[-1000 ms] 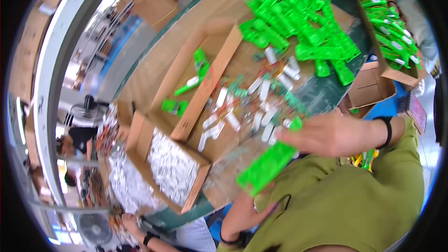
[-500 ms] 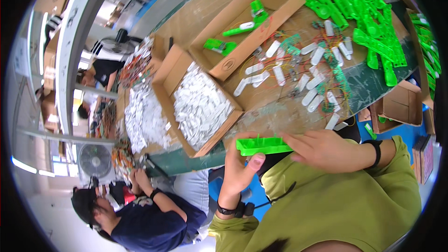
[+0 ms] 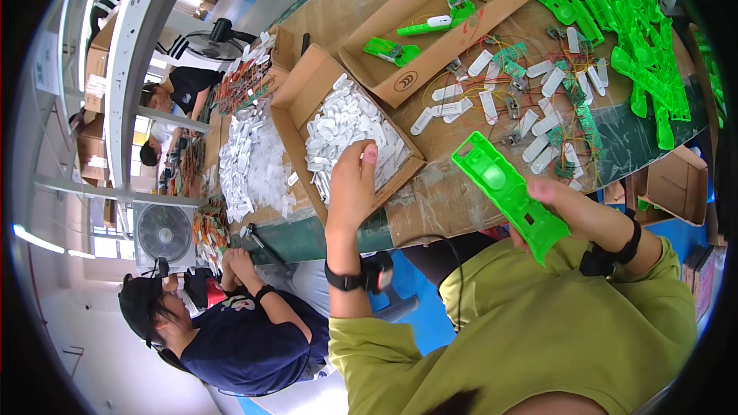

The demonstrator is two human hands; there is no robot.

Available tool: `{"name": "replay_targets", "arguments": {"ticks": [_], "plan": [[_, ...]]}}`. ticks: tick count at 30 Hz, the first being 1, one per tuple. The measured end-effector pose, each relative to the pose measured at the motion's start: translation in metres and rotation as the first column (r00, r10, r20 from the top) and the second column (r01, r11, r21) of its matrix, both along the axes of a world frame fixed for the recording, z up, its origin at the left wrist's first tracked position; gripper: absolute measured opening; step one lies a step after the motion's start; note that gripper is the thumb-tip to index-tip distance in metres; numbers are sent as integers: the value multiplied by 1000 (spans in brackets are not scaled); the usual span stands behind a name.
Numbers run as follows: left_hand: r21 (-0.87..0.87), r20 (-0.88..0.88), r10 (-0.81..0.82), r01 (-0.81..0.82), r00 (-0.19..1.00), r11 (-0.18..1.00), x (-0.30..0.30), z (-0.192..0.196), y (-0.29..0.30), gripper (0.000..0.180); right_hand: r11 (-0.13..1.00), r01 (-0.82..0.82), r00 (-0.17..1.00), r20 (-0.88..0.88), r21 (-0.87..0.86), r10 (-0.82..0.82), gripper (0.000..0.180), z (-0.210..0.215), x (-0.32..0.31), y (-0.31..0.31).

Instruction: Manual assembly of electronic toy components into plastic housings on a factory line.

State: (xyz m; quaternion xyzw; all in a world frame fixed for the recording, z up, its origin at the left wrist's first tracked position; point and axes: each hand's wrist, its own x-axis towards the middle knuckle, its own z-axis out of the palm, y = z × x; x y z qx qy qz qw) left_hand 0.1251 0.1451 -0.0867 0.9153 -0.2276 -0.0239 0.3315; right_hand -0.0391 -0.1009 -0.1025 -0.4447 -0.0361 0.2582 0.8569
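Note:
A bright green plastic shell [image 3: 503,188], long and hollow with a round recess and a small slot, is tilted over the table's near edge. My right hand [image 3: 573,211] grips its right side, thumb on the rim. My left hand [image 3: 354,188] is over the near side of a cardboard box [image 3: 403,173] full of small white plastic pieces [image 3: 346,119]. Its fingers are curled close to the thumb; whatever may be between the fingertips is hidden.
White pieces wired to green circuit boards [image 3: 576,96] lie ahead on the table. Green shells [image 3: 649,54] are heaped at far right. A second cardboard box [image 3: 461,38] holds a few green parts. At left, a co-worker [image 3: 246,330] sits beside a loose white pile [image 3: 246,161].
My left hand has let go of the green shell and moved up and left to the box of white pieces. The right hand now holds the shell alone, turned with its hollow side showing.

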Motion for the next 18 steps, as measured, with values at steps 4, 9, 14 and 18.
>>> {"name": "replay_targets", "arguments": {"ticks": [4,9,14,18], "plan": [[324,40,-17,3,999,946,25,-33,9,27,974,193,980,64,-115,-187,43,-3,-7,3],[217,170,33,-70,985,974,13,-14,5,18,906,387,913,211,-172,-350,41,-6,-14,7],[-226,-83,-46,26,995,974,-71,14,-70,18,769,625,748,388,-134,-539,38,-9,-9,6],[-359,-35,-170,146,985,922,-119,19,-100,17,556,781,593,616,-284,-518,36,-8,-8,16]]}}
